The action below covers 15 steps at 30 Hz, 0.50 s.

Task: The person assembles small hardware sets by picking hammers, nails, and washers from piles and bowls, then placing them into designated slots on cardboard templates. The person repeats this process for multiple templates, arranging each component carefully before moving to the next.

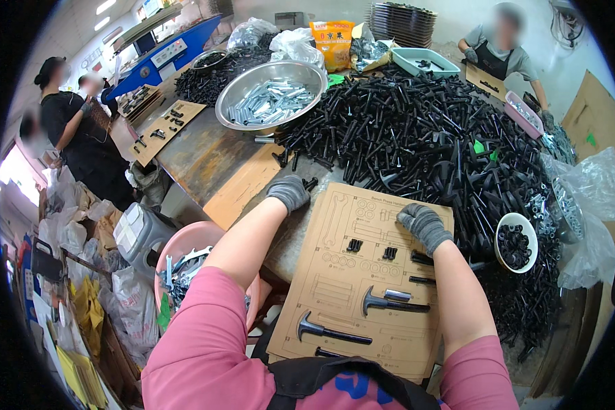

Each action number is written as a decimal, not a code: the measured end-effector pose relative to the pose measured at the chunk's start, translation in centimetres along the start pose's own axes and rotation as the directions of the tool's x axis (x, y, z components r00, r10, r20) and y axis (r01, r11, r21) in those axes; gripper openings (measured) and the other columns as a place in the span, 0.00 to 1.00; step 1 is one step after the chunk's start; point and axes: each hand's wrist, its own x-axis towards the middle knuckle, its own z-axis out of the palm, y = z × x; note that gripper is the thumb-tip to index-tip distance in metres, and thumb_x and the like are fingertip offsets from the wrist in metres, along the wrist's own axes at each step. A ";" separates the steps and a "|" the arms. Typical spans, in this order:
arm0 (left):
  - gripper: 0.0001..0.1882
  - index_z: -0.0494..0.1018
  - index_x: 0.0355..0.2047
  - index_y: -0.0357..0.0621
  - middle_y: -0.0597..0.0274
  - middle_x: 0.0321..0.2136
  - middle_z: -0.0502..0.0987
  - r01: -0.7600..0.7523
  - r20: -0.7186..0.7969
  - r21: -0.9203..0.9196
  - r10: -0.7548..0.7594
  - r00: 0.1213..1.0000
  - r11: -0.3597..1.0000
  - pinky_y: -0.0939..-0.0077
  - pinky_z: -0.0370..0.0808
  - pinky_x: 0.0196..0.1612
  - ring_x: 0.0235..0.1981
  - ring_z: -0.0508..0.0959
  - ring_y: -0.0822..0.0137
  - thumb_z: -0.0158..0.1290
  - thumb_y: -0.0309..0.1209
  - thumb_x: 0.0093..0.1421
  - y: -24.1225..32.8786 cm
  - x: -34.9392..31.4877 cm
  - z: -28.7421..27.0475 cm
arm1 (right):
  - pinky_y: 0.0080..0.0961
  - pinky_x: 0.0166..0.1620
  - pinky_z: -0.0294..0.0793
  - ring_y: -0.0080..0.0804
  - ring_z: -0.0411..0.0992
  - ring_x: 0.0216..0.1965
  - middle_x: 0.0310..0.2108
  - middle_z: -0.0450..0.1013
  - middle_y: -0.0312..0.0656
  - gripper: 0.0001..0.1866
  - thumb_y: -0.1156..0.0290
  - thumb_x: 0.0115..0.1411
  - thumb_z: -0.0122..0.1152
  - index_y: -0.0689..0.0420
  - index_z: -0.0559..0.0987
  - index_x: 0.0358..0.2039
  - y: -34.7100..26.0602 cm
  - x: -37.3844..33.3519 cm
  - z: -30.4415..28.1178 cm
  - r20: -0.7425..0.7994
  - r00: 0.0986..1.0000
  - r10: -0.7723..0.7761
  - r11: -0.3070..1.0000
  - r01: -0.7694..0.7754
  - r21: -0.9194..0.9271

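My left hand (289,193), in a grey knit glove, is closed at the table's middle, its fingertips against short black bolts (311,184). My right hand (424,227), gloved alike, rests curled over the upper right of a printed cardboard sheet (307,287). What its fingers hold, if anything, is hidden. On the sheet lie two short groups of black bolts (354,245), two black T-shaped pieces with long shafts (394,302), a silver tube (397,295) and black rods partly under my right forearm.
A big heap of black bolts and parts (403,130) fills the far right. Around it stand a steel bowl of silver tubes (321,82), a white bowl of black nuts (498,239) and a pink basin of wrenches (178,239). A co-worker (502,51) sits at the far right; others stand left.
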 end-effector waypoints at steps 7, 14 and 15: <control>0.13 0.76 0.31 0.41 0.49 0.30 0.76 0.043 -0.138 0.052 -0.035 0.990 0.998 0.66 0.73 0.36 0.34 0.77 0.55 0.47 0.33 0.48 1.3 -1.5 0.7 | 0.32 0.46 0.65 0.41 0.68 0.42 0.38 0.71 0.46 0.16 0.59 0.54 0.51 0.54 0.74 0.39 0.4 -0.1 0.4 -0.046 0.998 -0.046 0.999 0.046 0.001; 0.26 0.61 0.50 0.43 0.46 0.40 0.72 -0.102 -0.149 -0.277 0.063 0.987 0.955 0.64 0.68 0.44 0.40 0.72 0.51 0.44 0.42 0.53 -0.7 -4.2 -1.8 | 0.31 0.43 0.67 0.38 0.70 0.40 0.37 0.72 0.48 0.18 0.57 0.53 0.51 0.57 0.74 0.38 -1.8 -1.4 0.2 -0.106 0.982 -0.154 0.973 0.169 0.154; 0.24 0.63 0.48 0.43 0.45 0.37 0.73 -0.089 -0.142 -0.252 0.054 0.988 0.964 0.63 0.69 0.40 0.36 0.74 0.50 0.44 0.40 0.53 -0.8 -3.7 -1.9 | 0.30 0.44 0.66 0.37 0.69 0.41 0.40 0.71 0.45 0.19 0.58 0.53 0.51 0.56 0.73 0.41 -1.5 -0.1 1.8 -0.121 0.959 -0.256 0.936 0.277 0.216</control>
